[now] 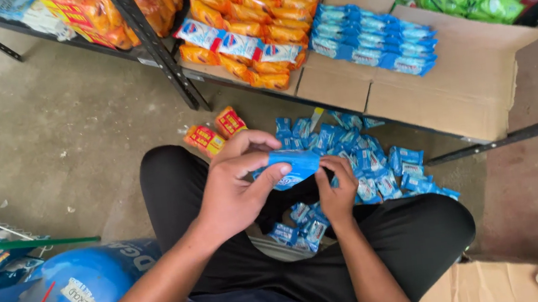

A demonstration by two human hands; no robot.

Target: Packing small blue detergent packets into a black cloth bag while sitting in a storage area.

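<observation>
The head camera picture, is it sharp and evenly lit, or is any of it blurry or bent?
Head view: soft, even daylight with no harsh glare; the left hand and right hand holding the blue packet are slightly soft; the shelf frame and cardboard box lean outward at the edges, a wide-lens distortion; faint shadow under the legs.

Soft, even daylight, moderately bright, no strong direction. Faint diffuse shadow on concrete floor (64, 127) left of hands, under shelf frame (156, 49). No hard glare; only mild sheen on blue packets (371, 38) above hands and on blue cylinder (88, 286) below left. Focus good at centre. Slight softness and wide-angle stretching toward corners. Colours saturated, dark trousers (414, 236) lose detail.
</observation>
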